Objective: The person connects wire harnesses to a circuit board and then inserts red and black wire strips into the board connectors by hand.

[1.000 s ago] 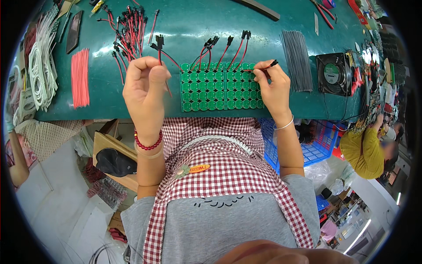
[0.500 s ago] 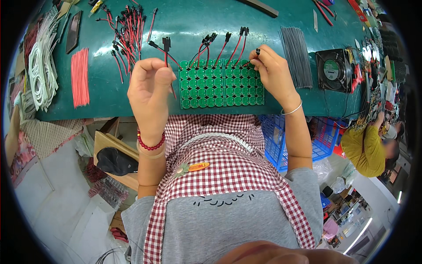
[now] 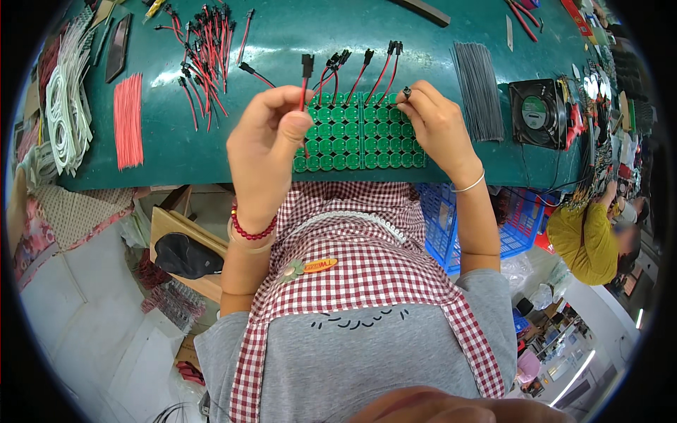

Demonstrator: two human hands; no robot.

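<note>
Upright between the thumb and fingers of my left hand [image 3: 262,144] is a red-and-black wire lead [image 3: 304,92] topped by a black connector. This hand hides the left edge of the green circuit board panel [image 3: 337,146], which is a grid of round boards. My right hand [image 3: 441,125] is at the panel's upper right corner, pinching another lead with a small black connector [image 3: 407,92]; its wires are mostly hidden. Several connector leads [image 3: 386,67] rise from the panel's far edge between my hands. One loose-looking lead [image 3: 255,73] shows beyond my left hand.
A pile of red-and-black leads [image 3: 211,49] lies at the far left, near a bundle of red wires [image 3: 128,121]. Grey wires [image 3: 478,92] and a black fan [image 3: 536,114] are at right. Blue crates [image 3: 518,222] stand below the table; another person [image 3: 587,240] sits at far right.
My left hand has moved right with its lead, now covering the panel's left edge. The right hand has shifted slightly left and down, its pinched connector lower than before.
</note>
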